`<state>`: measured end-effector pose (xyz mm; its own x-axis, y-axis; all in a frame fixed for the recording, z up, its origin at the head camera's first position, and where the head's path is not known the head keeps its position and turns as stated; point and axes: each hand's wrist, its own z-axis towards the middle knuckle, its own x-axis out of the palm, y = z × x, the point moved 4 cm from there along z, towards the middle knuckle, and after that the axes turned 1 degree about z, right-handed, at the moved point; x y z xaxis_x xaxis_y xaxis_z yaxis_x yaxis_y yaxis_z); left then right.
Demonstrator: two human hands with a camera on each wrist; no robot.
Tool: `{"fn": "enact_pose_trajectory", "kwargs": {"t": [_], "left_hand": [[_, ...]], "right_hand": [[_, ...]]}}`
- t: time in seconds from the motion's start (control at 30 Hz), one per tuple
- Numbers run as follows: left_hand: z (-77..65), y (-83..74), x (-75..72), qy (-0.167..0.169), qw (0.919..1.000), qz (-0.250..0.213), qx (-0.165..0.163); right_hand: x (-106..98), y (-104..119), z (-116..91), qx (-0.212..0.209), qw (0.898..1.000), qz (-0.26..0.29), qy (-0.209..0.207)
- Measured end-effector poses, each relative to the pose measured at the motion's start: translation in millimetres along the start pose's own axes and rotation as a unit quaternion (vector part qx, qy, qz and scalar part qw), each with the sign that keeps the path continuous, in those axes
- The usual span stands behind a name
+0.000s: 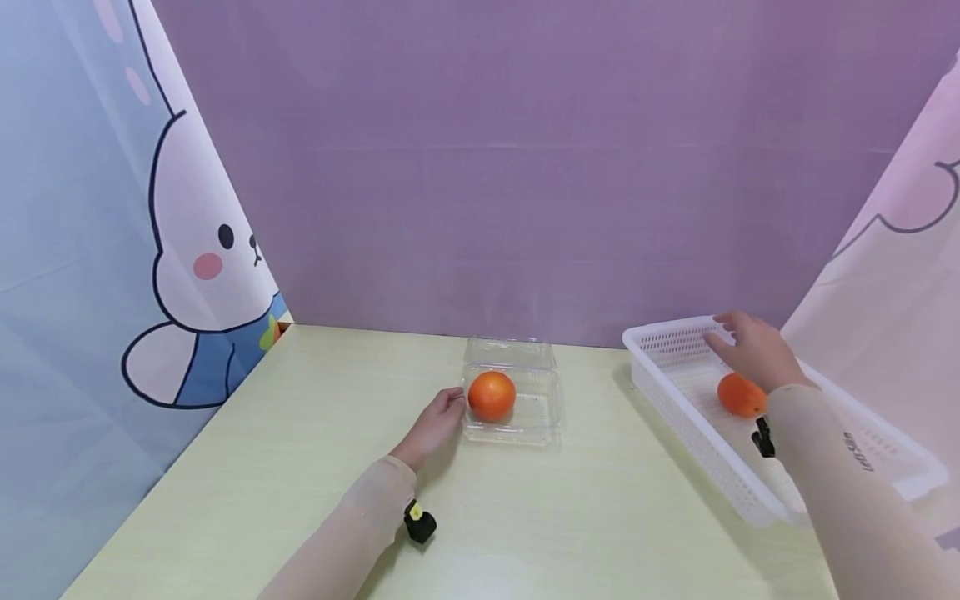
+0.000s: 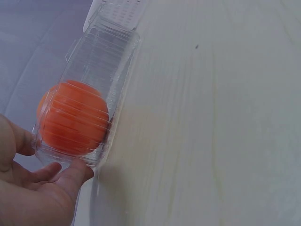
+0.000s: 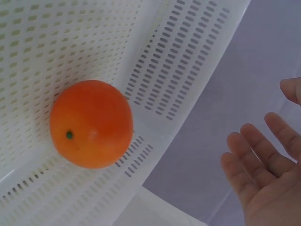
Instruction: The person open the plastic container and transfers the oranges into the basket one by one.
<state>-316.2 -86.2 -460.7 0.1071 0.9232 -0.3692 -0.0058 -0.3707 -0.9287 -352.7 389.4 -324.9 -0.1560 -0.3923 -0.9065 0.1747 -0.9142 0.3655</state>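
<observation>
Step in hand, by my reading: reaching for the second fruit while one is already boxed. My left hand point(image 1: 441, 417) holds the nine o'clock end of the clear box point(image 1: 534, 410), thumb and fingers about its corner. The box stands on the worktop point(image 1: 570, 517) at my twelve, its lid point(image 1: 512, 353) folded back on the far side. The first orange fruit point(image 1: 491, 395) sits inside, toward nine o'clock; the three o'clock half is bare.

My right hand point(image 1: 757, 350) is wide, fingers spread and holding nothing, over the far end of the white basket point(image 1: 690, 433) at my two o'clock. The second orange fruit point(image 3: 91, 124) lies in that basket, green stem mark point(image 3: 69, 134) showing. The right wrist view puts fingers and fruit well apart.

Next move, as I judge it: bring the right hand back toward seven o'clock, lower it and close round the fruit's sides. It looks smooth and round, so a nudge could roll it; fingers ought to come down on both sides together. The left hand should meanwhile steady the box, which looks light enough to slide. Exact hand height: cannot tell.
</observation>
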Motion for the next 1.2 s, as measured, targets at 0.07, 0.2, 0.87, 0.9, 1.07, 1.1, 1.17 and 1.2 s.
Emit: {"fn": "enact_pose_trajectory", "kwargs": {"t": [0.07,0.2,0.87,0.9,1.07,1.1,1.17,1.2], "left_hand": [[0.4,0.5,-0.2,0.000,1.0000,0.001,0.000],[1.0,1.0,-0.5,0.000,1.0000,0.002,-0.003],[1.1,1.2,0.3,0.000,1.0000,-0.001,0.007],[1.1,1.1,0.2,0.000,1.0000,0.000,0.007],[1.3,0.9,0.1,-0.002,1.0000,0.001,0.008],[1.5,1.0,0.0,-0.002,1.0000,0.000,0.008],[1.6,1.4,0.2,-0.003,1.0000,-0.001,0.007],[1.6,1.4,0.3,-0.004,1.0000,-0.001,0.006]], "right_hand": [[-1,4,0,0.001,1.000,0.003,0.004],[-4,14,1,-0.005,1.000,0.004,0.002],[-3,58,5,-0.051,0.998,0.009,-0.019],[-2,60,5,-0.051,0.998,0.011,-0.019],[1,68,7,-0.050,0.999,0.020,-0.008],[2,70,7,-0.051,0.998,0.022,-0.006],[3,73,8,-0.054,0.998,0.027,-0.004],[4,75,8,-0.054,0.998,0.030,-0.003]]}}
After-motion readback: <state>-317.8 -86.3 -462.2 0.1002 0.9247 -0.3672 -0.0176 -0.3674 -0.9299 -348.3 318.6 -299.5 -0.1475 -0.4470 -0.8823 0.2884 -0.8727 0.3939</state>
